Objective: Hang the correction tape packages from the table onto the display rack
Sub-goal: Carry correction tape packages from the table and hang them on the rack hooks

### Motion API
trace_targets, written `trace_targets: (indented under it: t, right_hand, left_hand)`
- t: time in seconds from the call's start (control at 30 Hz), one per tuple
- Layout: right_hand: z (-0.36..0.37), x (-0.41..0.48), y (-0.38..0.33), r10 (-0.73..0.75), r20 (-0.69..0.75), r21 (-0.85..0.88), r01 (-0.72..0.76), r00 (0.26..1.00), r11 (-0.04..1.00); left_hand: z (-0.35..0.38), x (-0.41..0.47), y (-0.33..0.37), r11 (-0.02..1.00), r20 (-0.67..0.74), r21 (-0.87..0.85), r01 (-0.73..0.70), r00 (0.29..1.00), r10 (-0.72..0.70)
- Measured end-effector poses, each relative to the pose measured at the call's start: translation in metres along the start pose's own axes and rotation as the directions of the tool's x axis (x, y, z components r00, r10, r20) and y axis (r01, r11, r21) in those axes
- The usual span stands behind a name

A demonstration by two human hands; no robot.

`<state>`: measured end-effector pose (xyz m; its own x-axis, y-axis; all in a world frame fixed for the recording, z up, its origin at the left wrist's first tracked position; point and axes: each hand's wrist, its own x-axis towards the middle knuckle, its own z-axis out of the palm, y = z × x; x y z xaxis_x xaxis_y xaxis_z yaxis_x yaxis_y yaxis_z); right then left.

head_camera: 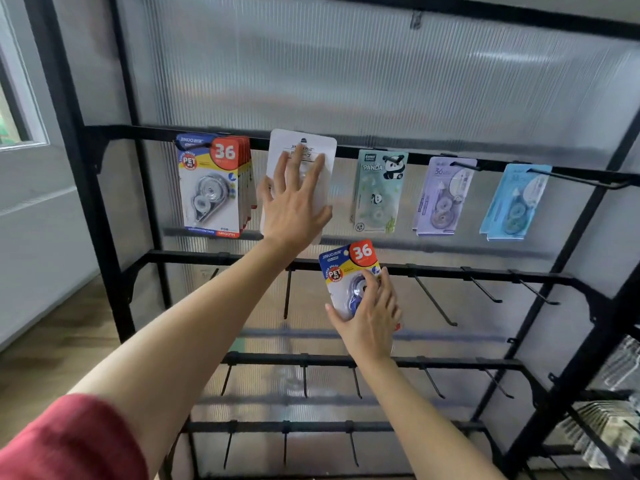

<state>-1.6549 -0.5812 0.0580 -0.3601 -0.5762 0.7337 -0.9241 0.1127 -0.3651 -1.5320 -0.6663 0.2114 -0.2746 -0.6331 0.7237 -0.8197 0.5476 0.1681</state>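
While the left hand point(294, 202) lies flat with its fingers spread against a white package point(304, 147) on the top rail of the display rack point(86, 202), the right hand point(370, 317) has its fingers curled round a blue-and-red correction tape package point(349, 265). It holds that package below the left hand and a little to its right. The package stands nearly upright, its long axis vertical with the top leaning slightly left and the header end above the gripping fingers. Its matching stack point(211, 185) hangs up and well to the left of the right hand, just beyond the thumb side of the left hand. I judge the carry would go up and across, past the left arm, though the bare pegs point(434, 299) just beside the right hand are nearer. I cannot make out the hang hole in the held card. The white package covers its own peg, and the table is out of sight.
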Motion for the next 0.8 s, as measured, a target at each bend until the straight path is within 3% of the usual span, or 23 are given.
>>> trace_targets:
  t: [0.8]
  right_hand:
    - [0.002, 0.0, 0.002, 0.003, -0.004, 0.063, -0.003, 1.0, 0.998]
  left_hand:
    - [0.025, 0.0, 0.005, 0.999, -0.155, 0.026, 0.042, 0.987, -0.037]
